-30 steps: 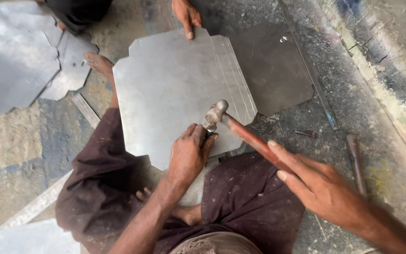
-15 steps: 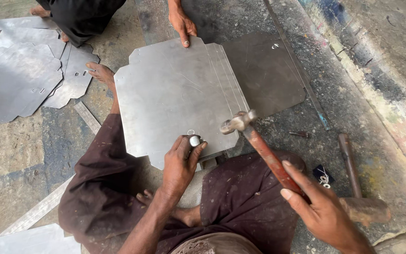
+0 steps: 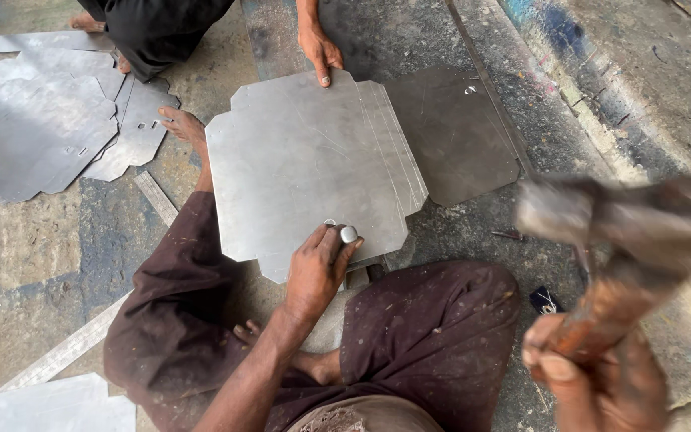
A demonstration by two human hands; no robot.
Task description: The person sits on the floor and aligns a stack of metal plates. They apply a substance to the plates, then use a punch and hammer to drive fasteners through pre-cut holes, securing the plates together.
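No packages, labels, signs or screens anywhere in view

We sit on a rough, stained concrete floor [image 3: 33, 240]. At centre a stack of cut metal sheets [image 3: 305, 160] lies flat on it, with a darker sheet [image 3: 457, 136] touching at three o'clock. At ten o'clock more sheets [image 3: 49, 120] overlap in a pile. A metal strip [image 3: 65, 348] runs diagonally at eight o'clock, another sheet [image 3: 41, 404] beneath it at the corner.

metal sheet [image 3: 297, 160] lies on floor [image 3: 33, 248], sheet pile [image 3: 41, 128] to its left.
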